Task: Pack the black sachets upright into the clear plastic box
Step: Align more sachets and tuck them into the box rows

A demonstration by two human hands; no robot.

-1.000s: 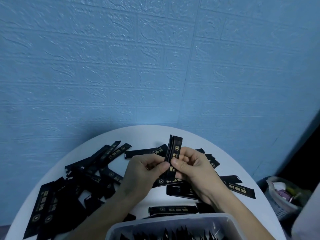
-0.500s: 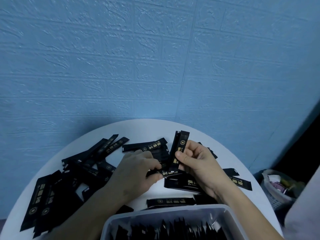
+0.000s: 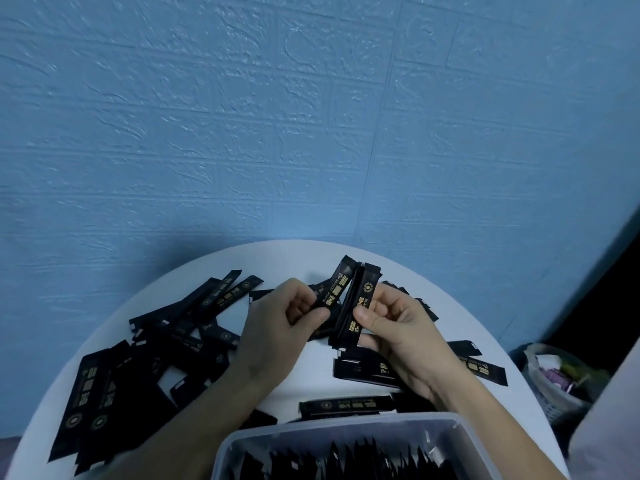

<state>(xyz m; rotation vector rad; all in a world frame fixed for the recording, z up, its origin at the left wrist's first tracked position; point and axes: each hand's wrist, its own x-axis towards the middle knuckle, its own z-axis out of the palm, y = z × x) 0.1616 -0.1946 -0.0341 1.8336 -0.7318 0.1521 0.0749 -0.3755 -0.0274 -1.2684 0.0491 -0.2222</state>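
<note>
Black sachet (image 3: pixel 336 289) with gold "BLACK COFFEE" print, pinched in left hand (image 3: pixel 277 330) fingers (image 3: pixel 311 318); right hand (image 3: pixel 408 330) fingers (image 3: pixel 369 318) pinch a stack (image 3: pixel 358 308) above the table (image 3: pixel 298 258). More stand in the box (image 3: pixel 311 436).

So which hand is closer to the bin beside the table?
The right hand. The bin stands to its right, off the table; the left hand is farther left.

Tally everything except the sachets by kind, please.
Hands: 2, left hand and right hand, both gripping sachets
Clear plastic box: 1
Basket: 1
Table: 1
Total: 5
</note>
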